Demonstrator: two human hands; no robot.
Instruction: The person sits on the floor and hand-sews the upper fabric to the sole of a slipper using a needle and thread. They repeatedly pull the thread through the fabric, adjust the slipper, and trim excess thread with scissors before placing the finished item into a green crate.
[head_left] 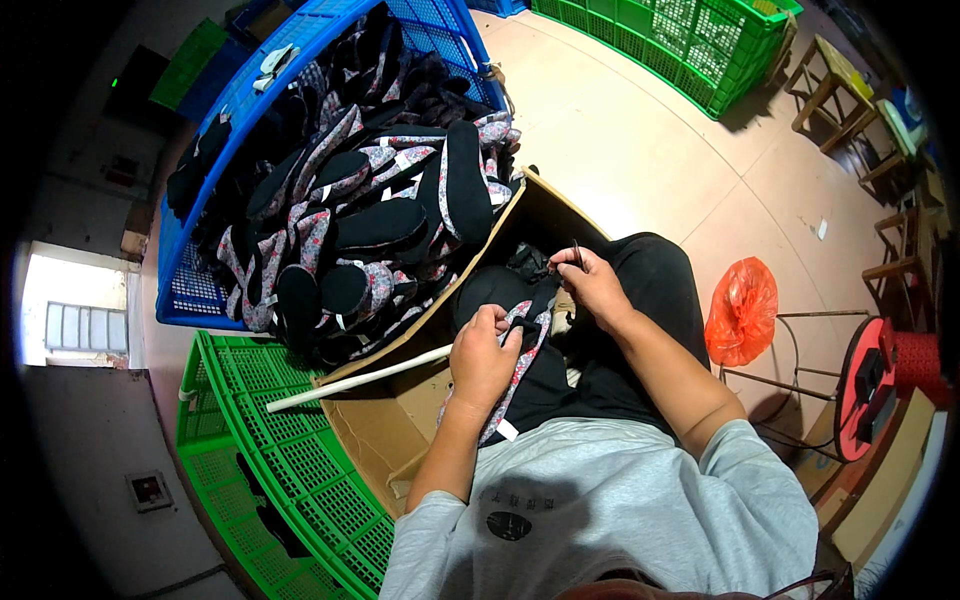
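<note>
A black slipper with a floral edge [527, 368] lies across my lap, a small white tag at its near end. My left hand [482, 360] is closed on it, thumb and fingers pinching the dark fabric near its far part. Just beyond and to the right, my right hand [597, 285] is closed around a slim dark tool [577, 256], which looks like thread snips, though most of it is hidden by the fingers. A pale stick [360, 379] slants from the lower left toward my left hand; its far end is hidden behind that hand.
A blue crate [205, 292] heaped with floral and black slippers [380, 225] stands ahead left. An open cardboard box [365, 430] sits beside my legs, next to a green crate [290, 440]. To my right are a red plastic bag [742, 310] and a red round-topped stool [862, 390].
</note>
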